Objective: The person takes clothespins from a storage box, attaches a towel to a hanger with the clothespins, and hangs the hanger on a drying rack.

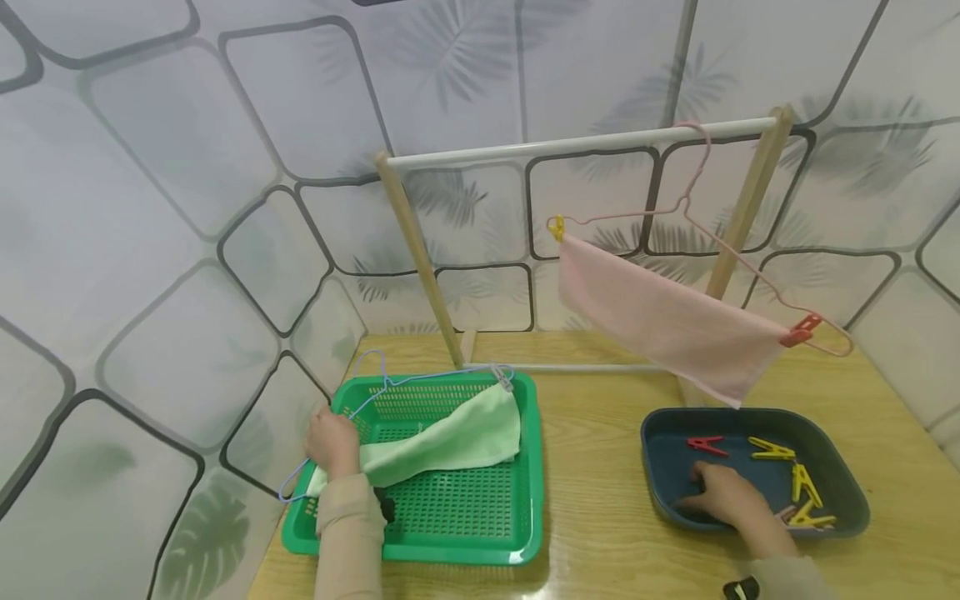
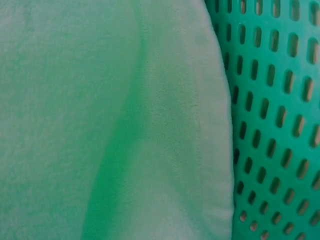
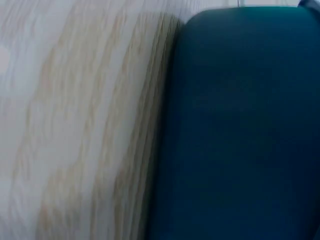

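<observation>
My left hand (image 1: 332,442) grips a thin blue clothes hanger (image 1: 385,383) over the left side of a green plastic basket (image 1: 537,500). From the hanger hangs a light green towel (image 1: 472,433), fastened at its right corner by a grey clothespin (image 1: 501,377). Its other corner is partly hidden by my wrist. The left wrist view shows the towel (image 2: 125,120) close up beside the slotted basket wall (image 2: 270,120). Inside a dark blue basin (image 1: 667,417) is my right hand (image 1: 727,496), thumb and fingers apart, near a red clothespin (image 1: 707,445); nothing shows between them.
Several yellow clothespins (image 1: 804,486) lie in the basin's right part. Behind stands a rack with a white rod (image 1: 585,146); on it hangs a pink hanger (image 1: 693,179) with a pink towel (image 1: 660,312), pinned by a yellow and a red clothespin (image 1: 801,331).
</observation>
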The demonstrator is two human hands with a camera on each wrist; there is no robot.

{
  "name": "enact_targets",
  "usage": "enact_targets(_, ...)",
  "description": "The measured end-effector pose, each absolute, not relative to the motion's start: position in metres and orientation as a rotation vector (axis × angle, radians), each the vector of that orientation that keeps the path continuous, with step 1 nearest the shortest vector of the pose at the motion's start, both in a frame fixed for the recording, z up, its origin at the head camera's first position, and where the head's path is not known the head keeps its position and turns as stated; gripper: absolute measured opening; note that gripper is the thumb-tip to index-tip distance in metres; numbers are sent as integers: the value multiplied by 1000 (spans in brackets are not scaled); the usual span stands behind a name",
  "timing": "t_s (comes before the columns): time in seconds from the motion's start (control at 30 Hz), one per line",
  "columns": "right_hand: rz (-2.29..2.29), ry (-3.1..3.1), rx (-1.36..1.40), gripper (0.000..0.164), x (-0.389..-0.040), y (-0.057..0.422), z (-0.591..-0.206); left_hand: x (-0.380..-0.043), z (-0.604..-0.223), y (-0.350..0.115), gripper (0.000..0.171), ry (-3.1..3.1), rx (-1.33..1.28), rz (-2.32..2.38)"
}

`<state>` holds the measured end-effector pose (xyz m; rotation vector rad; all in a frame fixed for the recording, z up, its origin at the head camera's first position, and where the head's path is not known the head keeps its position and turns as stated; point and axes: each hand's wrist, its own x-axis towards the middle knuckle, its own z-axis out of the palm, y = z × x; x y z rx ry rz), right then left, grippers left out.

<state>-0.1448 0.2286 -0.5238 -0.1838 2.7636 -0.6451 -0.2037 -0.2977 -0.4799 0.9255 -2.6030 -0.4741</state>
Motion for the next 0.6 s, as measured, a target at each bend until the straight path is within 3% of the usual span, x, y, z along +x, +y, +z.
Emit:
enact_targets(0.23, -644, 2775, -125, 53, -146, 243, -516, -204, -481, -299, 24, -2611, 925, -473)
enact_targets(0.6, -506, 2884, 63, 83, -140, 274, -509, -206, -482, -299, 24, -2601, 921, -469)
